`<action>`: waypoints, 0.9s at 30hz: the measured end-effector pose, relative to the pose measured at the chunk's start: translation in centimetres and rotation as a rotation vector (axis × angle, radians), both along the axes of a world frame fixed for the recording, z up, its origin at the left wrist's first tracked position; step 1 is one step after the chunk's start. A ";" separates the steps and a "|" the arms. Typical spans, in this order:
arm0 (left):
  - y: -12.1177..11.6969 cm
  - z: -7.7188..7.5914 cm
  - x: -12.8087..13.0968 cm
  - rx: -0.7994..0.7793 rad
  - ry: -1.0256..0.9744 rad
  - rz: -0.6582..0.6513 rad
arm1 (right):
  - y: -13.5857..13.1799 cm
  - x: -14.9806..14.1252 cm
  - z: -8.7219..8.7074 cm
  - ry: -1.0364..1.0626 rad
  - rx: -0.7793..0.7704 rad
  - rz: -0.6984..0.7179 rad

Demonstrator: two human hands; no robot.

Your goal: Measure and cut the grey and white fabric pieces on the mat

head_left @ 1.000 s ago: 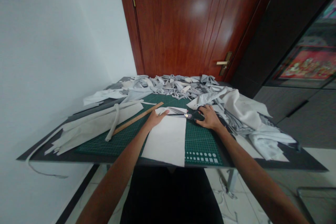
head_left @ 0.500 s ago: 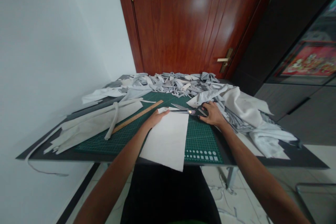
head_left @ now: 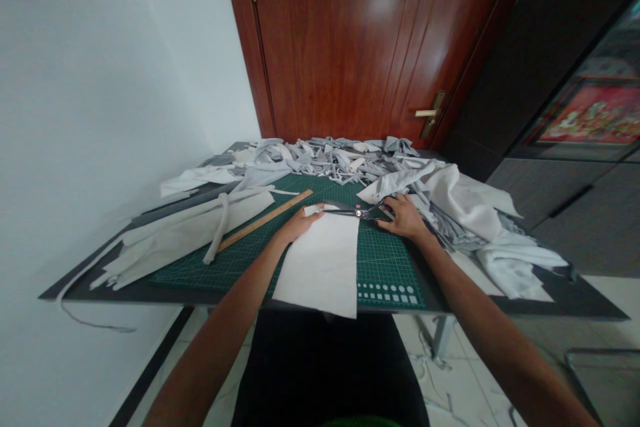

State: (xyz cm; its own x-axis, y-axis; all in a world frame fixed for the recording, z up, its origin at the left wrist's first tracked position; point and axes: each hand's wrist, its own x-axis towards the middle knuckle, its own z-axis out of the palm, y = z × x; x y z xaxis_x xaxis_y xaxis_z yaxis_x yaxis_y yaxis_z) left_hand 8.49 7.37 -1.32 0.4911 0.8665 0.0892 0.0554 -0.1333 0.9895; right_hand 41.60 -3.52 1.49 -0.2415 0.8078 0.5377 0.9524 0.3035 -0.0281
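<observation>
A white piece of fabric lies over the green cutting mat, its lower edge hanging past the table's front edge. My left hand pinches the fabric's top left corner. In my right hand are black-handled scissors, pointing left along the fabric's top edge. Their blades look nearly closed, and the tips reach close to my left fingers. My right fingers are wrapped in the handle loops.
A wooden ruler lies slantwise on the mat, beside a stack of pale fabric strips at the left. Heaped grey and white scraps line the back. Larger crumpled cloth covers the right side. A door stands behind.
The scissor blades have swung from spread apart to nearly closed along the fabric's top edge. The fabric's lower edge has shifted slightly right and up. Both hands stay almost in place.
</observation>
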 end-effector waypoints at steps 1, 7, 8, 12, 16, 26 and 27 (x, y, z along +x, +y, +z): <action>0.0 -0.1 0.0 0.000 0.004 -0.001 | 0.0 0.0 0.0 -0.001 -0.002 0.004; 0.0 -0.2 -0.1 0.001 0.036 -0.021 | -0.1 -0.1 0.1 -0.004 0.016 0.004; -0.1 -0.1 -0.1 0.005 0.041 -0.034 | -0.1 -0.1 0.1 -0.002 0.016 0.005; -0.5 0.4 -0.1 0.032 0.061 -0.064 | -0.3 0.0 0.3 0.011 0.002 0.010; -0.6 0.6 0.1 0.069 0.084 -0.046 | -0.4 0.0 0.5 0.029 -0.027 0.027; -0.9 1.5 -0.1 0.124 0.091 -0.062 | -0.5 -0.2 0.7 0.023 -0.027 0.019; -1.0 1.6 -0.2 0.139 0.091 -0.080 | -0.5 -0.2 0.8 0.024 -0.030 0.016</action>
